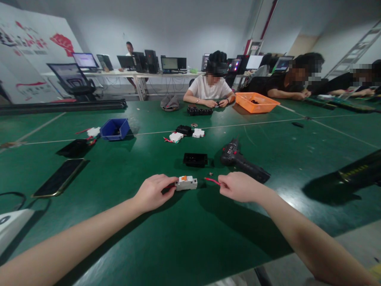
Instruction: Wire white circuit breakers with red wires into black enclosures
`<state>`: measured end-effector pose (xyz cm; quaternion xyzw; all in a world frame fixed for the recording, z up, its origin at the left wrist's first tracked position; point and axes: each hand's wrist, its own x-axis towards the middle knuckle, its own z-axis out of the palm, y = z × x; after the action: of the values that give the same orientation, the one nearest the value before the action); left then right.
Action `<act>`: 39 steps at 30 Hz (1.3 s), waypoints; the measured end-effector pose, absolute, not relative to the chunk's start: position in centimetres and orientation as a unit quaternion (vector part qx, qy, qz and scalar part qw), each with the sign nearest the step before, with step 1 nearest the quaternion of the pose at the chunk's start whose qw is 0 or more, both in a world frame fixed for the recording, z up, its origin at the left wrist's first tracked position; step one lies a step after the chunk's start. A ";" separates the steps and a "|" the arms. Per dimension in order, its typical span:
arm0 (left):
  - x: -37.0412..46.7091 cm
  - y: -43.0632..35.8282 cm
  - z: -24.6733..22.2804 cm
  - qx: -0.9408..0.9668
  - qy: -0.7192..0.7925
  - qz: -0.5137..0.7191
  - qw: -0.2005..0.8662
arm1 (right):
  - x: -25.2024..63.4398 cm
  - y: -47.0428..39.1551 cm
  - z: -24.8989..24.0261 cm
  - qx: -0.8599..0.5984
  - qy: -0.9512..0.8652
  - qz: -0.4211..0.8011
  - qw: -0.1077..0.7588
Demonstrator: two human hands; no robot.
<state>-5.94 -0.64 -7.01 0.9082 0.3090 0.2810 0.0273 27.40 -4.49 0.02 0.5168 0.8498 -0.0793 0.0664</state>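
Note:
Between thumb and fingers, my left hand (156, 191) grips the left end of a white circuit breaker (187, 183) with an orange switch. My right hand (238, 186) is closed on a short red wire (212, 180), whose free end points left. A small gap separates that wire end from the breaker. Just behind the breaker lies a black rectangular tray (195, 159). Small metal bits (211, 174) rest near the wire. A black cordless screwdriver (242, 161) lies on its side beyond my right hand.
Farther back are two white breakers (176, 137) (198, 133) and a black block (183, 130). A blue bin (114, 129), black tray (73, 147) and phone (59, 177) lie left. A black cylinder (357, 173) stands right. Across the green table (143, 246), people work by an orange basket (256, 102).

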 end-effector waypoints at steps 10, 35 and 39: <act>-5.9 -0.5 -6.9 0.912 0.299 0.278 0.024 | 27.8 -3.4 -1.6 0.494 0.859 -0.116 0.066; -6.0 -0.4 -6.7 0.916 0.274 0.289 0.041 | 28.1 -3.3 -2.2 0.421 0.902 -0.080 -0.060; -6.0 -0.2 -6.7 0.918 0.270 0.286 0.043 | 28.0 -3.1 -2.6 0.418 0.904 -0.071 -0.060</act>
<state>-6.02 -0.25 -6.69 0.9184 0.2697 0.2864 0.0427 28.05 -3.10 -2.63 0.4177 0.9039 -0.0708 -0.0596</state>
